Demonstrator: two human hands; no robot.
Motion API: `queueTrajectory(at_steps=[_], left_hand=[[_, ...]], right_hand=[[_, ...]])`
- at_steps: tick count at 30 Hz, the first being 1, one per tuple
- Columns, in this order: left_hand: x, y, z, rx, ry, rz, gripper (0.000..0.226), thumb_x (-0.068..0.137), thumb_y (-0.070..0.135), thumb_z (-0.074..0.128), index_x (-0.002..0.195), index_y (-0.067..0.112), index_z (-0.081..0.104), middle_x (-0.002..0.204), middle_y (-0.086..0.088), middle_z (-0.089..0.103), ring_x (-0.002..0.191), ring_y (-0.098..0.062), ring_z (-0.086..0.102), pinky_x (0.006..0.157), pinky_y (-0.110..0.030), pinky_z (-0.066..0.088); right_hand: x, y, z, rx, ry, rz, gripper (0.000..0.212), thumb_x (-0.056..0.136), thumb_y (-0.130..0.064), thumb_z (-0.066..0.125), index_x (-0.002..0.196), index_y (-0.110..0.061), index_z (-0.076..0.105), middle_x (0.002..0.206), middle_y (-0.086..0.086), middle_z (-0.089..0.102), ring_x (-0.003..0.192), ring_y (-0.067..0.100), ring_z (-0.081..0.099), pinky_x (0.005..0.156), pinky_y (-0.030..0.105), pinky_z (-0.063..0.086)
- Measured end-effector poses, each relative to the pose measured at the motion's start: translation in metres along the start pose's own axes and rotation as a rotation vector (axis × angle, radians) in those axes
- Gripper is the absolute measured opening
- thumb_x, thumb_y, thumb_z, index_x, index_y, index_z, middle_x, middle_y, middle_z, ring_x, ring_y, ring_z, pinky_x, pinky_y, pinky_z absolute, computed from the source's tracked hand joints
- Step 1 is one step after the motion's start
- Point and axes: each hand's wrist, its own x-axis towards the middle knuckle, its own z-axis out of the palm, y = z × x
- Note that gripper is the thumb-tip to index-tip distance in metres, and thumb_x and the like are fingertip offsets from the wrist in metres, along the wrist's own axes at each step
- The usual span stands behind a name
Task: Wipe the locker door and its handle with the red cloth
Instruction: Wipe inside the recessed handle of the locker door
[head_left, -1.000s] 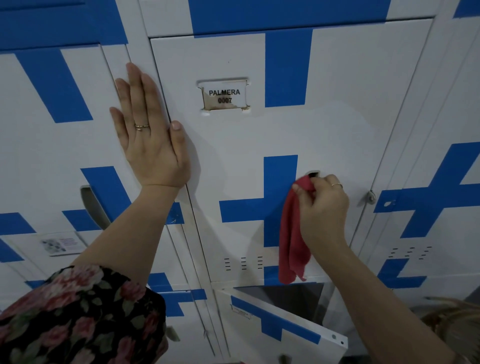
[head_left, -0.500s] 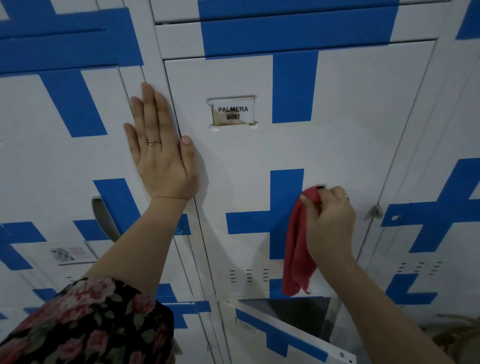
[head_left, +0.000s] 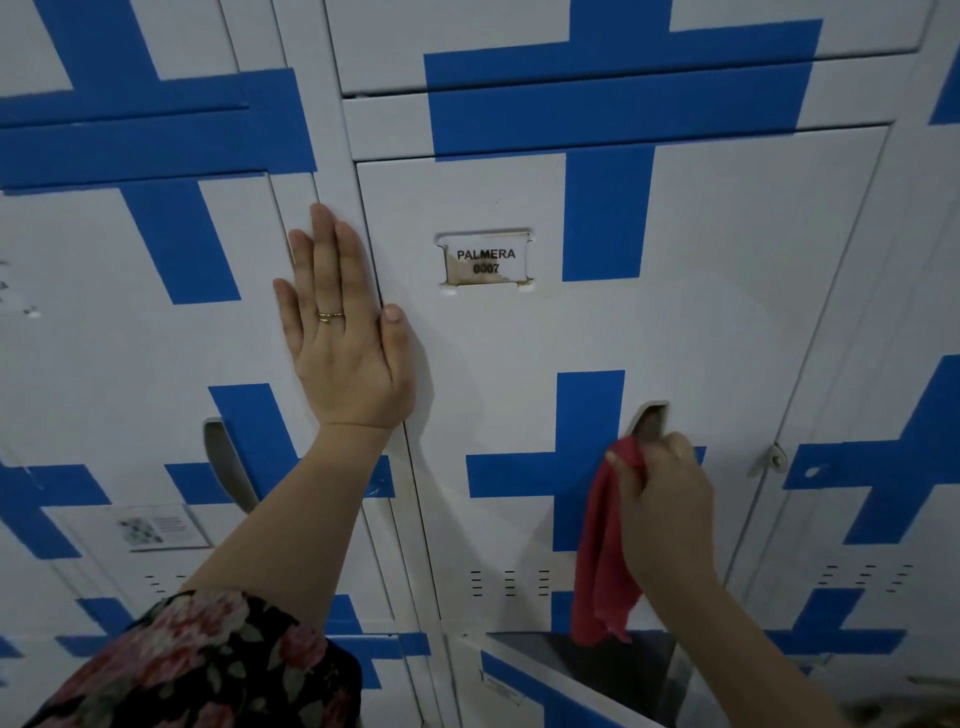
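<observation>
One locker door (head_left: 675, 332) fills centre of view: white, blue cross, shut. Left hand (head_left: 343, 338) at door's 9 o'clock, flat, fingers straight, pressing on frame edge, grasping nothing. Right hand (head_left: 667, 504) at 5 o'clock, fingers curled, clutching red cloth (head_left: 602, 566) at handle (head_left: 649, 421). Cloth tail hangs toward 6 o'clock.

Judgement: cloth soft, light, limp. Take hold at bunched top to keep pad under fingertips. Handle recess rigid, narrow, so needs fingertip push. Name label (head_left: 485, 260) at 11 o'clock, stained.

Left neighbour locker (head_left: 78, 364) bears paper sticker (head_left: 158, 526) near handle recess (head_left: 228, 462); lower locker door (head_left: 519, 691) hangs ajar.
</observation>
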Motion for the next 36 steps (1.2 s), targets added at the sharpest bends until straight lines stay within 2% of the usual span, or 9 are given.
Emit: queueTrajectory(at_steps=[5, 8, 10, 17, 23, 26, 30, 32, 36], left_hand=[[0.0, 0.001, 0.0, 0.002, 0.002, 0.008, 0.059, 0.092, 0.028, 0.021, 0.144, 0.0, 0.017, 0.151, -0.022, 0.02, 0.14, -0.03, 0.009, 0.115, -0.033, -0.005], [0.0, 0.001, 0.001, -0.007, 0.008, 0.011, 0.059, 0.092, 0.027, 0.021, 0.144, 0.001, 0.016, 0.151, -0.022, 0.019, 0.14, -0.031, 0.009, 0.115, -0.034, -0.004], [0.0, 0.001, 0.001, -0.009, 0.006, 0.014, 0.059, 0.092, 0.027, 0.022, 0.144, 0.001, 0.015, 0.151, -0.022, 0.019, 0.14, -0.031, 0.008, 0.115, -0.035, -0.004], [-0.001, 0.0, 0.0, -0.002, 0.007, 0.013, 0.058, 0.093, 0.028, 0.021, 0.144, 0.0, 0.016, 0.15, -0.022, 0.019, 0.14, -0.031, 0.008, 0.115, -0.034, -0.004], [0.0, 0.001, 0.0, -0.012, 0.004, 0.01, 0.059, 0.093, 0.028, 0.02, 0.144, -0.002, 0.017, 0.15, -0.023, 0.019, 0.14, -0.032, 0.008, 0.115, -0.036, -0.004], [0.0, 0.001, 0.0, -0.008, 0.002, 0.009, 0.059, 0.093, 0.029, 0.02, 0.143, -0.002, 0.017, 0.15, -0.024, 0.019, 0.14, -0.032, 0.008, 0.115, -0.035, -0.005], [-0.001, 0.002, -0.001, -0.009, 0.006, 0.011, 0.059, 0.093, 0.028, 0.02, 0.143, -0.003, 0.018, 0.15, -0.024, 0.02, 0.139, -0.032, 0.009, 0.115, -0.035, -0.004], [0.0, 0.003, -0.001, -0.013, 0.004, 0.008, 0.059, 0.092, 0.028, 0.019, 0.143, -0.003, 0.018, 0.15, -0.024, 0.02, 0.139, -0.033, 0.009, 0.115, -0.035, -0.004], [0.0, 0.003, -0.001, -0.012, 0.007, 0.001, 0.06, 0.092, 0.029, 0.019, 0.143, -0.003, 0.018, 0.15, -0.024, 0.019, 0.14, -0.032, 0.008, 0.115, -0.035, -0.004]], right_hand=[[-0.006, 0.009, -0.001, -0.023, -0.111, 0.041, 0.018, 0.091, -0.017, 0.049, 0.092, -0.002, 0.059, 0.082, -0.002, 0.045, 0.063, 0.005, 0.04, 0.057, 0.01, 0.028], [0.015, -0.01, -0.013, 0.047, 0.043, -0.02, 0.018, 0.089, -0.015, 0.053, 0.091, 0.001, 0.06, 0.082, 0.003, 0.047, 0.071, 0.014, 0.042, 0.065, 0.018, 0.031], [0.019, -0.016, -0.015, 0.058, 0.093, -0.034, 0.018, 0.089, -0.014, 0.053, 0.091, 0.003, 0.06, 0.082, 0.004, 0.047, 0.072, 0.013, 0.041, 0.061, 0.014, 0.027], [-0.009, 0.011, 0.0, -0.042, -0.14, 0.039, 0.017, 0.092, -0.017, 0.047, 0.092, -0.004, 0.059, 0.086, 0.003, 0.051, 0.059, -0.001, 0.036, 0.051, 0.007, 0.032], [0.017, -0.016, -0.014, 0.038, 0.1, -0.064, 0.016, 0.088, -0.012, 0.055, 0.087, 0.003, 0.061, 0.079, 0.003, 0.046, 0.068, 0.012, 0.039, 0.064, 0.018, 0.028], [0.002, -0.005, -0.005, -0.002, -0.015, -0.011, 0.019, 0.091, -0.018, 0.048, 0.094, -0.002, 0.058, 0.084, -0.001, 0.045, 0.06, 0.003, 0.038, 0.054, 0.008, 0.031], [-0.013, 0.013, 0.0, -0.048, -0.14, 0.034, 0.019, 0.092, -0.018, 0.047, 0.094, -0.003, 0.059, 0.084, 0.001, 0.047, 0.059, -0.002, 0.035, 0.058, 0.008, 0.038], [-0.002, 0.006, -0.006, -0.032, -0.106, 0.003, 0.016, 0.09, -0.016, 0.051, 0.09, -0.002, 0.059, 0.082, 0.001, 0.047, 0.06, 0.002, 0.035, 0.056, 0.004, 0.033], [0.019, -0.014, -0.015, 0.093, 0.123, -0.032, 0.017, 0.089, -0.014, 0.054, 0.09, 0.002, 0.062, 0.081, 0.003, 0.046, 0.071, 0.012, 0.041, 0.06, 0.0, 0.03]])
